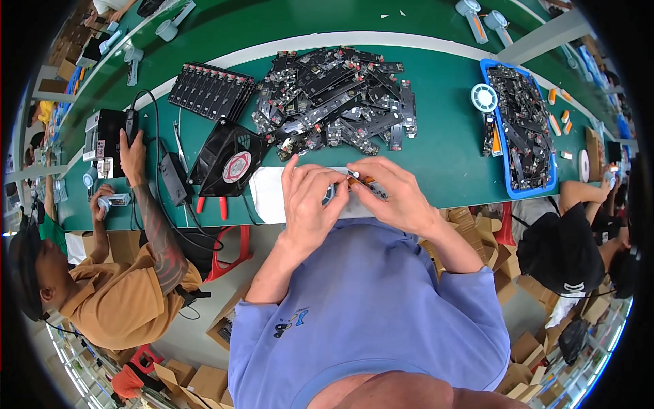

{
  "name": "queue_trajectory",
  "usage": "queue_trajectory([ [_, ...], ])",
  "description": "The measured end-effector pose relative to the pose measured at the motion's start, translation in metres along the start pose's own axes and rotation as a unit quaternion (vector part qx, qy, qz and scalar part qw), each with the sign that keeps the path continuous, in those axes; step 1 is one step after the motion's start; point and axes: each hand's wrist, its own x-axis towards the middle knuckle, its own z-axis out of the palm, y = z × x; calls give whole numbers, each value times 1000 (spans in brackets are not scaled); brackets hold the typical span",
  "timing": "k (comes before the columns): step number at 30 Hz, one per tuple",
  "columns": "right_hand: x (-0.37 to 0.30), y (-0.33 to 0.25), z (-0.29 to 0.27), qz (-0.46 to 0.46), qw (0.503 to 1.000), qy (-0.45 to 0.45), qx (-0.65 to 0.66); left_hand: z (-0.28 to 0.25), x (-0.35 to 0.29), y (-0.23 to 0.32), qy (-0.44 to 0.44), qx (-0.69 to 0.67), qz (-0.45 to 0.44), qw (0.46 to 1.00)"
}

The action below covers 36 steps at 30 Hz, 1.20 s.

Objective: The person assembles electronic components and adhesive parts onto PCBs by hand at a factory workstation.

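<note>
In front of my chest, above the bench's near edge, both hands close around a small handheld fan. Its light-blue round head point(329, 194) peeks out under the fingers of my left hand point(310, 201). My right hand point(395, 194) pinches the fan's other end, where dark and orange parts point(371, 185) show between thumb and fingers. Most of the fan is covered by my fingers. A white sheet point(269, 194) lies on the bench under my left hand. Just beyond my hands rises a heap of black circuit boards point(334, 102).
Left of the heap are a stack of boards point(211, 88), a black cooling fan point(231, 160), red-handled pliers point(223, 206) and a power adapter point(175, 178). On the right, a blue tray point(507, 146) of boards adjoins another handheld fan point(484, 99). Co-workers sit on both sides.
</note>
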Motion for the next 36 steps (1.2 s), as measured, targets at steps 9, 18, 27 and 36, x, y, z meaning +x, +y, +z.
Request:
queue_trajectory([
  [9, -3, -23, -10, 176, 975, -69, 120, -13, -31, 17, 46, -41, 80, 995],
  [18, -7, -15, 1, 261, 945, -110, 165, 0, -68, 31, 8, -151, -45, 987],
  [27, -2, -18, 5, 326, 905, -125, 242, 1, -81, 18, 9, -247, -42, 968],
  [36, 15, -23, -11, 197, 946, -230, 116, 2, -82, 17, 61, -431, -160, 886],
])
